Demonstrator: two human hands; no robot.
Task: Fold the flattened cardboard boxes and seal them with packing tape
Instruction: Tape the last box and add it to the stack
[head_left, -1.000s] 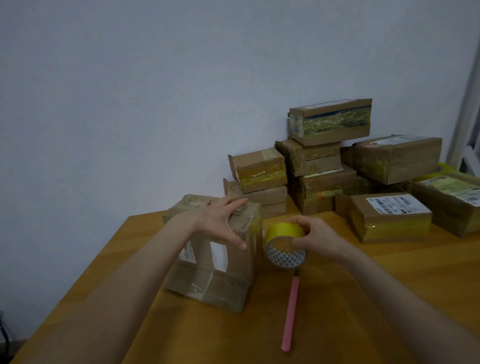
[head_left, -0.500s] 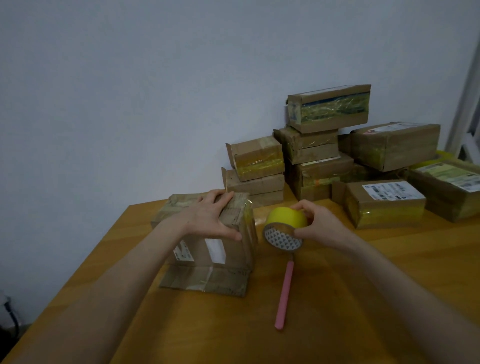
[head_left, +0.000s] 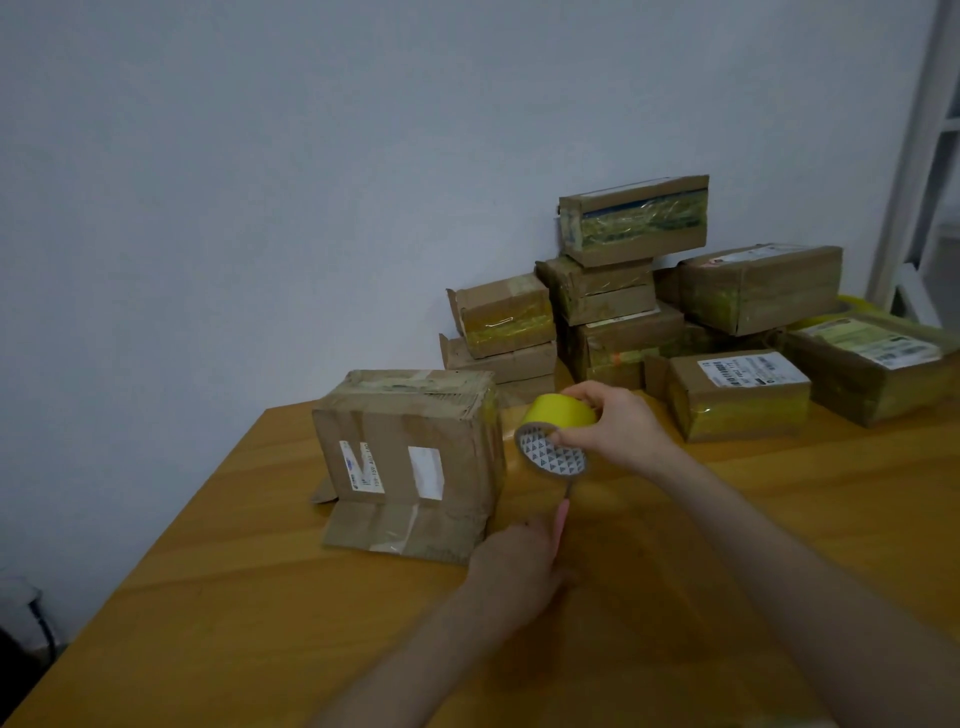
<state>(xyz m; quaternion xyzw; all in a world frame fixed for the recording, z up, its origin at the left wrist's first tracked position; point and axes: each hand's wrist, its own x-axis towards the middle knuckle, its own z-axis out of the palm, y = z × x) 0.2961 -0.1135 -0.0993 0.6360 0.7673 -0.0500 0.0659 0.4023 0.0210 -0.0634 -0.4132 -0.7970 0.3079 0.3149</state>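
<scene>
A worn cardboard box (head_left: 410, 441) stands upright on the wooden table (head_left: 260, 623), with its top flaps closed and one bottom flap lying flat toward me. To its right my right hand (head_left: 618, 426) grips a roll of yellow packing tape (head_left: 558, 421), held just above the table with its patterned core facing me. A pink cutter (head_left: 562, 517) lies on the table below the roll. My left hand (head_left: 519, 564) lies over the cutter's handle with fingers curled round it, hiding its lower part.
Several taped cardboard boxes (head_left: 634, 291) are stacked against the wall at the table's back right, and one labelled box (head_left: 737, 395) sits in front of them. A white frame (head_left: 924, 156) stands at the far right. A dark cable (head_left: 41, 623) hangs below the table's left edge.
My left hand left the top of the box and came down onto the pink cutter. My right hand keeps holding the tape roll beside the box.
</scene>
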